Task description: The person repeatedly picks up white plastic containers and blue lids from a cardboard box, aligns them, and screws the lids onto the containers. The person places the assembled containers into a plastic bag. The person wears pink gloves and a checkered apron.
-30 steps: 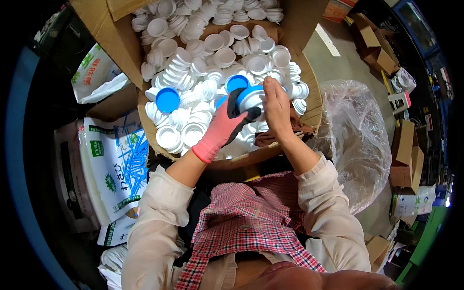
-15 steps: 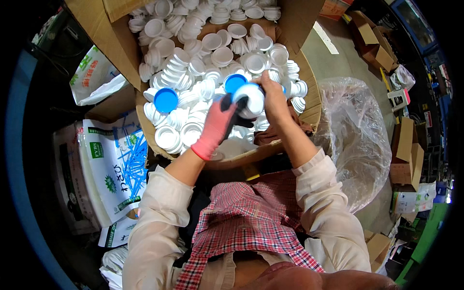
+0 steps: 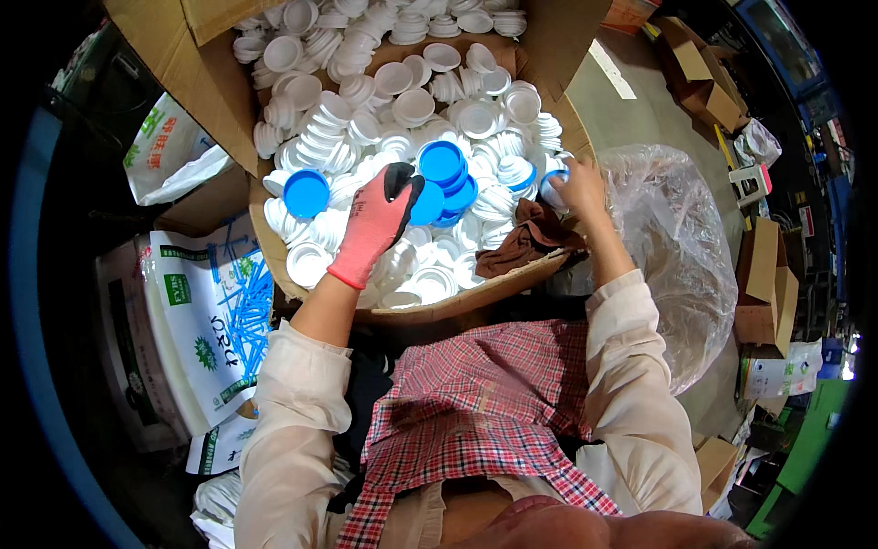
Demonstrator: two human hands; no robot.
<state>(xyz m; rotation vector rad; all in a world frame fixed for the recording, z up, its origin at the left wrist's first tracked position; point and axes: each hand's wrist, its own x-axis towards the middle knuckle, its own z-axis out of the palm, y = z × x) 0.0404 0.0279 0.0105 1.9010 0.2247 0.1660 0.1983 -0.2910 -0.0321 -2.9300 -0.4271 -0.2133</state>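
Note:
My left hand (image 3: 380,218), in a pink-red glove with black fingertips, is over the pile of white plastic caps (image 3: 327,137). Its fingers are curled together at the edge of a small cluster of blue caps (image 3: 441,163); whatever they pinch is hidden. My bare right hand (image 3: 578,188) is at the right wall of the box, fingers closed around a white cap with a blue rim (image 3: 552,190). Just left of it a similar blue-rimmed cap (image 3: 517,171) lies in the pile. One blue cap (image 3: 306,193) sits apart on the left.
The cardboard box (image 3: 430,314) surrounds the caps, with a brown cloth (image 3: 521,245) by its near right edge. Left stands a printed bag (image 3: 197,316) with blue plastic sticks (image 3: 245,306) on it. Clear plastic sheeting (image 3: 677,265) and open cartons (image 3: 766,288) are at right.
My hands have parted. The right hand has moved right with a blue-rimmed white cap; the left has drawn back left, and more blue caps show between them.

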